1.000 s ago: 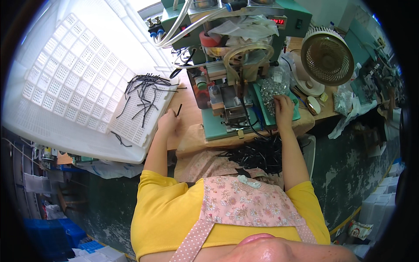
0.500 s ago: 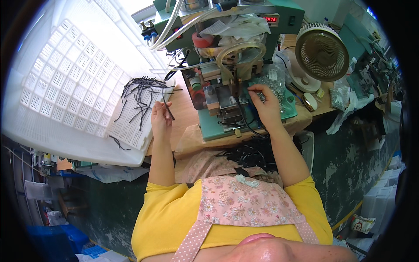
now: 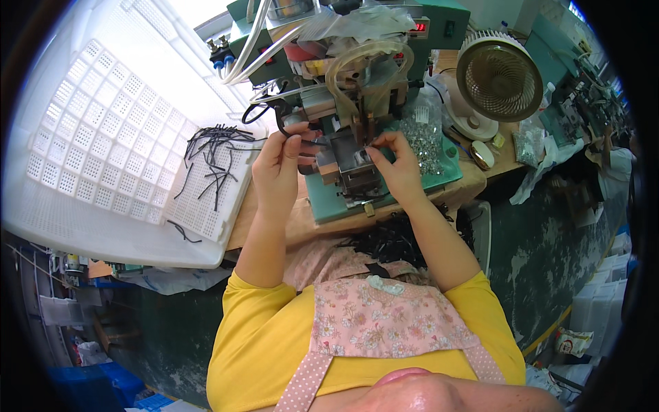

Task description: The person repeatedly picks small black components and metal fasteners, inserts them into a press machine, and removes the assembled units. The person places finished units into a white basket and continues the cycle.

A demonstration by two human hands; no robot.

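Observation:
My left hand (image 3: 278, 165) is raised at the left side of a green bench press (image 3: 322, 202). Its thumb and index finger pinch a thin black cord (image 3: 280, 122), while the other fingers spread toward the metal block of the press. At the right of the work point, under the press head (image 3: 364, 127), is my right hand (image 3: 397, 165). Thumb and forefinger there come together by the metal seat (image 3: 347, 154); whatever lies between them is too small to make out.
A white perforated crate (image 3: 103, 137) at left holds several loose black cords (image 3: 218, 141). Small metal parts (image 3: 422, 144) lie in a clear bag right of the press. Beyond stands a round fan (image 3: 500, 77). More black cords (image 3: 391, 240) lie in my lap.
My left hand has moved right, from beside the crate to the press, carrying the black cord. My right hand has come left from near the small metal parts to the press's work point.

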